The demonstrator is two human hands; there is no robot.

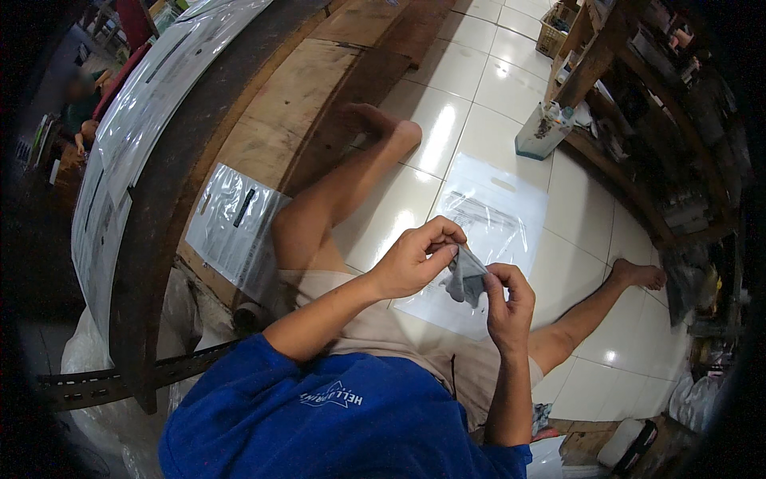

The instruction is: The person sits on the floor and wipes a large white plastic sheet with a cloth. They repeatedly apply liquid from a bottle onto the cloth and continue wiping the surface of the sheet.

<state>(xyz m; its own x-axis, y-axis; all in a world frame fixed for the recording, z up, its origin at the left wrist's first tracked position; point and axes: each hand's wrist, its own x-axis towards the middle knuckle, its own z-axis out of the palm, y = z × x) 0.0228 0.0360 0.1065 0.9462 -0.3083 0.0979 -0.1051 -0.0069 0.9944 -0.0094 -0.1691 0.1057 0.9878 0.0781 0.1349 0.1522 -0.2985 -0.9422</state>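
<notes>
A small grey piece of fabric [465,277] is pinched between both of my hands above my lap. My left hand [415,257] grips its upper left edge with thumb and fingers. My right hand [507,303] holds its right side from below. Under the hands, a clear plastic bag [496,215] with a cut-out handle lies flat on the white tiled floor between my outstretched bare legs. I sit on the floor in a blue shirt and beige shorts.
A low wooden bench [295,104] runs along my left, with a clear plastic bag [233,227] leaning against it and more plastic sheets [152,96] on top. Wooden shelves [638,104] full of goods line the right. Another person sits at far left [80,108].
</notes>
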